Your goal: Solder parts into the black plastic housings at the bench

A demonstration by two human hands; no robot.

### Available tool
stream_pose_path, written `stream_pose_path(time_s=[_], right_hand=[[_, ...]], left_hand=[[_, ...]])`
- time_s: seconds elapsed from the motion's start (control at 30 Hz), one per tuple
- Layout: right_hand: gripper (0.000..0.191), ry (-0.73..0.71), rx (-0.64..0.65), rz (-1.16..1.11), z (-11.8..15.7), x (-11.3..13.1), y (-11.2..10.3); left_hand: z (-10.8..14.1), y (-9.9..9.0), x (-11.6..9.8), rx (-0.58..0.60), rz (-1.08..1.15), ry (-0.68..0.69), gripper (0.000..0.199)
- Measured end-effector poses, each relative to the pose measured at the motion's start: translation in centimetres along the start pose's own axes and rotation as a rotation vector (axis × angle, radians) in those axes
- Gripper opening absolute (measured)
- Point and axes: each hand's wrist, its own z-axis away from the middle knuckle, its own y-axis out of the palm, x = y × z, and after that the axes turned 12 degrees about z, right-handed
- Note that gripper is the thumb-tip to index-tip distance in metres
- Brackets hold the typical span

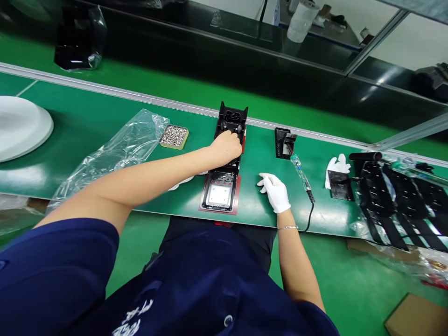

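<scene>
A long black plastic housing (233, 115) lies lengthwise on a thin red sheet (235, 198). Its near end holds a pale square panel (219, 193). My bare left hand (227, 148) reaches over the middle of the housing with its fingers curled down into it. Whatever the fingertips grip is hidden beneath the hand. To the right of the housing, my right hand (275, 192) in a white glove rests on the green tabletop, fingers stretched and somewhat apart, holding nothing. A soldering iron (301, 172) with a clear greenish handle leans in a black stand (281, 143) beyond it.
Left of the housing are a square tin (174, 136) of small silvery pieces and a clear plastic bag (115, 149). A round white object (23, 128) sits far left. At right lie a white glove (336, 165) and several black parts (378, 191). A metal rail (140, 97) edges the table's back.
</scene>
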Motion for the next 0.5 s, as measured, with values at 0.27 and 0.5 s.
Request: stream_pose_path(time_s=[0.27,0.5], right_hand=[[0.066,0.017,-0.016,-0.02,0.4,0.1,-0.1],[0.072,0.047,-0.152,-0.151,0.4,-0.2,-0.5]], left_hand=[[5.9,-0.2,10.6,-0.305,0.292,-0.526,0.039],[9.4,6.8,15.8,-0.07,0.406,-0.615,0.036]])
